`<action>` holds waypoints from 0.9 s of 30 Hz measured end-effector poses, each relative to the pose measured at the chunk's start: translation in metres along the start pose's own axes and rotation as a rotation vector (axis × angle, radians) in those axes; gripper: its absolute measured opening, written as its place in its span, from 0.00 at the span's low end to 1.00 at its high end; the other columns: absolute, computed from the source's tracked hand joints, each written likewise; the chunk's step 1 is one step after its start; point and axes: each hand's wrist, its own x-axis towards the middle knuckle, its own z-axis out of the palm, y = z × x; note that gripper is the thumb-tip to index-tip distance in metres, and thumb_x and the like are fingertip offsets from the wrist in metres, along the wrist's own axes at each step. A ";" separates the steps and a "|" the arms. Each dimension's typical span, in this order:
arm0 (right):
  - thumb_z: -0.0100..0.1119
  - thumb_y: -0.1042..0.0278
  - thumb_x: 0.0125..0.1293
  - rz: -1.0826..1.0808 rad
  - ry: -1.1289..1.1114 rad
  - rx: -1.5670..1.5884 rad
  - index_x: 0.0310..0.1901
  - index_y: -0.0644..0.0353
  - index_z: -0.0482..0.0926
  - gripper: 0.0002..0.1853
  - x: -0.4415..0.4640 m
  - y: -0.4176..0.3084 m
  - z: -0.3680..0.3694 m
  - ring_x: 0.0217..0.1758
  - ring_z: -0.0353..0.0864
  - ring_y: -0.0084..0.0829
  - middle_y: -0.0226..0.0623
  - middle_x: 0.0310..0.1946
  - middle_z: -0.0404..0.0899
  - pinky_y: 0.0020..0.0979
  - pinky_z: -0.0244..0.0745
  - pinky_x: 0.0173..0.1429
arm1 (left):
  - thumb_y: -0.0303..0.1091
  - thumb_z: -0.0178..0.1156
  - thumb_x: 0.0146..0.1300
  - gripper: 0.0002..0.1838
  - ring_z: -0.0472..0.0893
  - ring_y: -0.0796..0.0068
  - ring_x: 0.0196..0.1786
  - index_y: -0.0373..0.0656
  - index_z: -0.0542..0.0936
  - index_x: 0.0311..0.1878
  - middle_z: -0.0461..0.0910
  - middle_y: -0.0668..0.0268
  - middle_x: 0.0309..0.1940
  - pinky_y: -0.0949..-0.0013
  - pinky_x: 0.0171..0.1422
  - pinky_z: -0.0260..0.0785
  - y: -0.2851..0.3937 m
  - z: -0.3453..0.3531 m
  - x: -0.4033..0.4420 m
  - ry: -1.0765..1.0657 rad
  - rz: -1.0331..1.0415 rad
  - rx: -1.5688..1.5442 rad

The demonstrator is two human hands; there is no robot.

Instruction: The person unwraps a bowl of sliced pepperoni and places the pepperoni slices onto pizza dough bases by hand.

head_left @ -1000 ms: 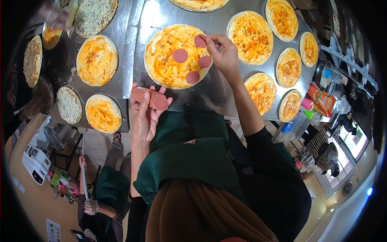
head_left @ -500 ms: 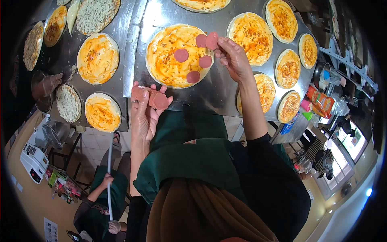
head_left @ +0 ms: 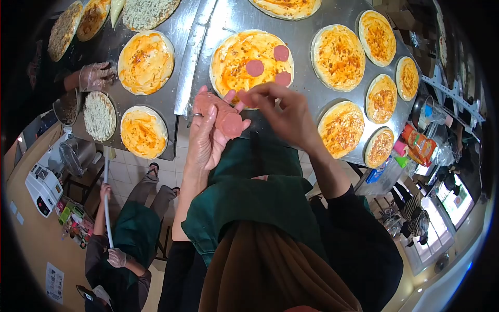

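The right hand [head_left: 286, 114] has moved from the 2 o'clock edge of the sauced pizza base [head_left: 231, 54] to near 6 o'clock, its fingers pinched, seemingly on one sausage slice [head_left: 245, 98]. The left hand [head_left: 204, 148], at 7 o'clock, holds the sausage stack [head_left: 227, 122]. Three laid slices [head_left: 254, 67] show; topping looks partial.

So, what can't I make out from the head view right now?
Head view, all four:
- Lower right of the middle pizza: hidden behind the right hand.
- Number of slices in the pink stack on the left hand: they overlap.
- Far side of the top pizza: cut off by the upper edge.
- Print on the wall sheet: too small.
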 end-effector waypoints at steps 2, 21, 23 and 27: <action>0.60 0.69 0.63 -0.167 0.025 -0.223 0.39 0.57 0.80 0.05 -0.008 0.001 0.011 0.33 0.81 0.32 0.34 0.29 0.81 0.32 0.75 0.38 | 0.33 0.53 0.69 0.29 0.75 0.54 0.59 0.55 0.52 0.69 0.66 0.49 0.61 0.45 0.55 0.76 -0.001 0.000 -0.001 0.000 0.013 -0.003; 0.68 0.68 0.55 -0.108 -0.129 -0.040 0.39 0.55 0.81 0.10 -0.032 -0.006 0.023 0.38 0.81 0.34 0.33 0.34 0.79 0.33 0.76 0.42 | 0.33 0.55 0.68 0.32 0.75 0.58 0.58 0.52 0.49 0.69 0.68 0.52 0.57 0.54 0.56 0.78 -0.004 -0.006 -0.009 0.078 0.081 0.116; 0.68 0.68 0.55 -0.140 -0.118 -0.068 0.40 0.55 0.81 0.10 -0.033 -0.005 0.024 0.38 0.81 0.35 0.33 0.34 0.79 0.34 0.76 0.42 | 0.33 0.56 0.68 0.33 0.75 0.59 0.58 0.52 0.49 0.69 0.69 0.53 0.56 0.55 0.55 0.78 -0.005 -0.007 -0.009 0.086 0.093 0.128; 0.67 0.68 0.56 -0.195 -0.091 -0.142 0.40 0.55 0.81 0.10 -0.034 0.001 0.026 0.39 0.81 0.37 0.33 0.34 0.79 0.34 0.76 0.42 | 0.32 0.57 0.68 0.33 0.76 0.60 0.57 0.52 0.50 0.69 0.71 0.55 0.53 0.57 0.54 0.79 -0.005 -0.009 -0.008 0.105 0.100 0.153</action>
